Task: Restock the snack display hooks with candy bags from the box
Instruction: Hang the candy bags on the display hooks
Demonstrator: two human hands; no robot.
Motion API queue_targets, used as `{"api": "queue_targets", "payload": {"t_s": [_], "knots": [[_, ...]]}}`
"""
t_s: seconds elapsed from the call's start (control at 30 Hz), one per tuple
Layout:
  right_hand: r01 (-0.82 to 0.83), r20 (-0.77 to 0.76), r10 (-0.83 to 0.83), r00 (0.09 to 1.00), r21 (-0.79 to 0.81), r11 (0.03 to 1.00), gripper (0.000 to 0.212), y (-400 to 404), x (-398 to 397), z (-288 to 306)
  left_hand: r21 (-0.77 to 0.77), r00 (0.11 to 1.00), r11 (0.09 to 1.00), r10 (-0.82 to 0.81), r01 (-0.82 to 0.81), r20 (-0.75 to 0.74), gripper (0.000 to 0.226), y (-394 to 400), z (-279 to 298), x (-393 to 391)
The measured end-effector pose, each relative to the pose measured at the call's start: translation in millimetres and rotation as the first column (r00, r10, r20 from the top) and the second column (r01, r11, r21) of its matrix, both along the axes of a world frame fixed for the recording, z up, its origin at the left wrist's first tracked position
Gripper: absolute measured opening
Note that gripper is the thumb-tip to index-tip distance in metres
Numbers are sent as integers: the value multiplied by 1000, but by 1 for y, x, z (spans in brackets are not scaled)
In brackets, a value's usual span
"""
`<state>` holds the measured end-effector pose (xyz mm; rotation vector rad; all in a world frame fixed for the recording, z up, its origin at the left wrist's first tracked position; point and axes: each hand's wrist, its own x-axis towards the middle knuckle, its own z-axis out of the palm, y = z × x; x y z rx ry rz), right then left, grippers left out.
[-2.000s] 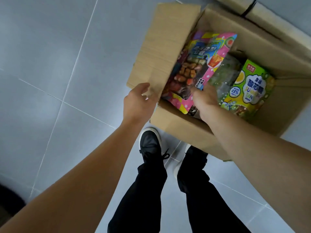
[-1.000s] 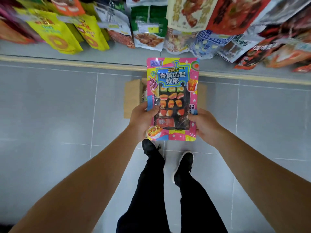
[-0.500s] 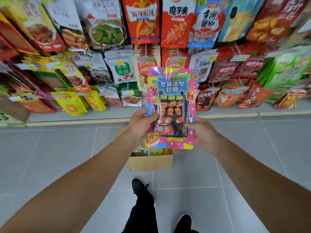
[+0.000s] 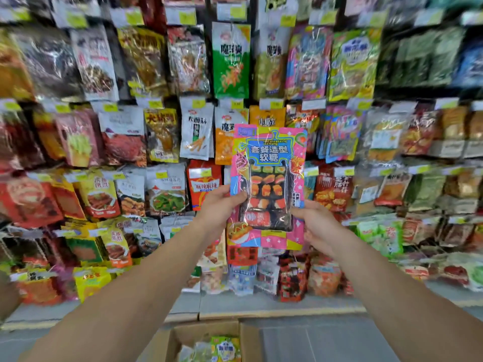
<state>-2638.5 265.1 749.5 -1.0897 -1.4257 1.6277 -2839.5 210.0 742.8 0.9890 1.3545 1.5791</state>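
The left hand (image 4: 222,205) and right hand (image 4: 316,226) are pinching the pink candy bag (image 4: 269,184) by its sides, holding it up near the full snack wall (image 4: 162,137), and it could be missing its hook and falling down by the box (image 4: 209,340).

head: worn, faces forward | near display wall (image 4: 156,126) | single view

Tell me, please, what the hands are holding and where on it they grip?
Both hold the pink plastic candy bag: left hand on its left edge, right hand on its lower right edge.
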Motion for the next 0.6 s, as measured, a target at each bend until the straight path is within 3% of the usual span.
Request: {"api": "queue_targets", "payload": {"t_s": [0.17, 0.23, 0.3, 0.33, 0.37, 0.47, 0.53, 0.6], "knots": [[27, -106, -17, 994, 102, 994, 42, 29, 2, 47, 57, 999, 998, 23, -25, 40, 9, 22, 58, 10], [36, -99, -21, 995, 151, 988, 21, 42, 0, 58, 37, 996, 997, 66, -68, 67, 38, 34, 77, 8], [39, -82, -24, 996, 185, 982, 22, 58, -6, 65, 78, 995, 995, 59, -65, 81, 85, 53, 92, -1], [41, -74, -27, 997, 199, 979, 24, 63, -8, 68, 91, 995, 994, 53, -61, 87, 95, 59, 100, -4], [33, -69, -18, 997, 217, 976, 26, 71, -11, 70, 94, 994, 994, 46, -56, 98, 91, 65, 109, -6], [4, -45, 7, 999, 242, 970, 18, 98, -23, 79, 134, 994, 990, 26, -40, 103, 43, 90, 132, -12], [0, -38, 10, 999, 251, 968, 17, 117, -31, 85, 152, 996, 987, 33, -45, 81, 58, 110, 140, -22], [-14, -52, 28, 998, 242, 970, 15, 139, -42, 91, 192, 998, 980, 30, -41, 58, 44, 136, 147, -37]]}}
